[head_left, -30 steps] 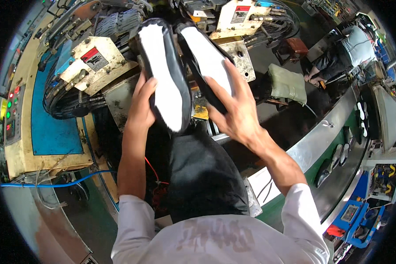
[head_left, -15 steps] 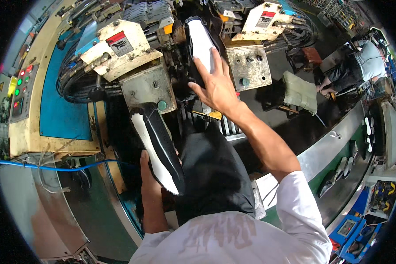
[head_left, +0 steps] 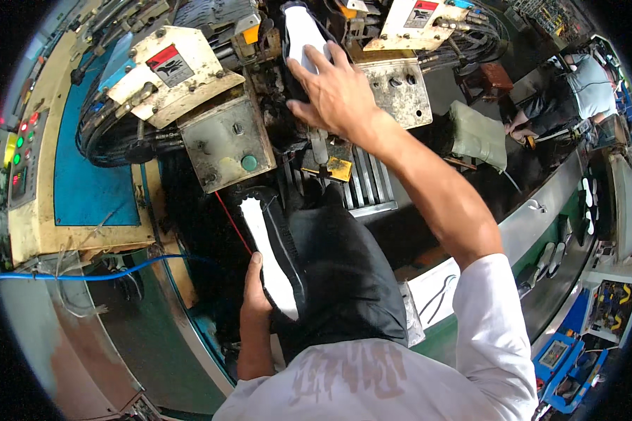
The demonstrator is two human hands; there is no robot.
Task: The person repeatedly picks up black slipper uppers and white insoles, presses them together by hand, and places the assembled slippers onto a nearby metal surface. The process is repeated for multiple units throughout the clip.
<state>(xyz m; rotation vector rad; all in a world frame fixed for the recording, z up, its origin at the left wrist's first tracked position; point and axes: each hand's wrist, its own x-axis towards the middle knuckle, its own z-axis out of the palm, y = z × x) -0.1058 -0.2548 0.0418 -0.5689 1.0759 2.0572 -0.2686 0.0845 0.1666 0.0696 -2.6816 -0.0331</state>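
My left hand (head_left: 258,295) grips a black shoe upper (head_left: 288,238) with a white insole on its underside. That upper is held low over my left thigh, underside facing up, with the thumb along its edge and the other fingers hidden behind it. Farther off, a second black shoe upper (head_left: 285,50) with a white underside (head_left: 303,29) sits in the middle of the machine. My right hand (head_left: 333,91) rests on its near part, fingers spread and stretched out.
Machine blocks with warning plates flank the second upper, with a green button (head_left: 249,163) on the left housing (head_left: 225,140). A control panel (head_left: 24,158) stands far left. A blue cable (head_left: 105,276) crosses at left. A seated person (head_left: 583,91) is at right, beyond a padded stool (head_left: 477,137).
The upper in my left hand has moved slightly down and right, turning its underside upward. My view has shifted a little; my right hand stays spread on the upper in the machine.
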